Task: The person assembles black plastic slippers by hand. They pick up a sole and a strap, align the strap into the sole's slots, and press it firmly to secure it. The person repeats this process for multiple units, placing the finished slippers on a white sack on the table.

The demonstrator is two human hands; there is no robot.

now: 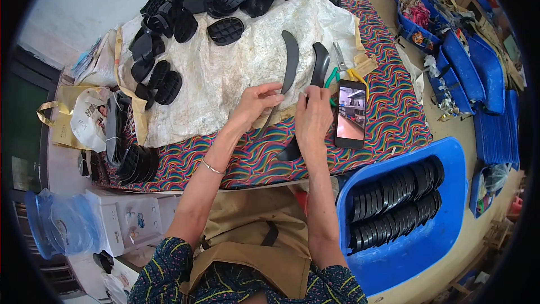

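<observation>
My left hand (253, 104) pinches a thin, dark grey curved strip (291, 59) between thumb and fingers, its wide end pointing away from me. Close beside it, my right hand (314, 121) grips a glossy black curved piece (320, 59) around the middle. The lower end of that piece sticks out below the hand, over the patterned cloth. The two pieces lie side by side, a little apart. Right of them are scissors (339, 55) with green and yellow handles near them, and a phone (350, 115) with its screen lit.
A stained white sack (230, 62) covers much of the table's patterned cloth (388, 107). Several black grid-faced blocks (226, 31) lie at the far left. At my right stands a blue tub (416, 262) with rows of black curved pieces (394, 194). More blue bins (461, 62) line the floor.
</observation>
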